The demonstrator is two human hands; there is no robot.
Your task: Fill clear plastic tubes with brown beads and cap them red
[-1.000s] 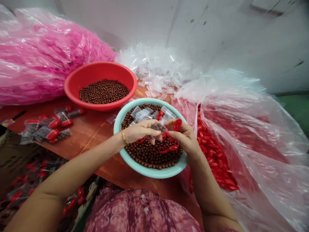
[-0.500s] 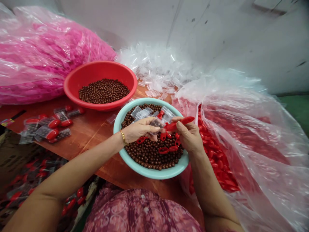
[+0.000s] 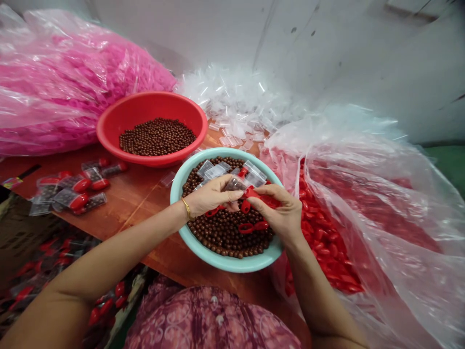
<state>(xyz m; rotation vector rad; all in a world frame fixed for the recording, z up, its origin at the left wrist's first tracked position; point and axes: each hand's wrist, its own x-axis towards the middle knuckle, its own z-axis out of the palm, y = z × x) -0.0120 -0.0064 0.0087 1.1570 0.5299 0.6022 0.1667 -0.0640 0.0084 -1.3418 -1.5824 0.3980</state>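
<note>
Over a teal bowl (image 3: 225, 261) of brown beads (image 3: 225, 232), my left hand (image 3: 210, 196) pinches a small clear packet of beads (image 3: 235, 184). My right hand (image 3: 281, 211) is closed on a red plastic clip (image 3: 265, 198), which touches the packet's top edge. Loose red clips (image 3: 252, 226) and empty clear packets (image 3: 252, 173) lie on the beads in the bowl.
A red bowl (image 3: 109, 131) of brown beads stands behind on the wooden table (image 3: 138, 198). Finished packets with red clips (image 3: 78, 186) lie at left. A pink-filled bag (image 3: 54, 92), a heap of clear packets (image 3: 236, 102) and a clear bag of red clips (image 3: 337, 232) surround the bowls.
My right hand has brought the red clip down and left from a raised position onto the top of the packet held by my left hand.
</note>
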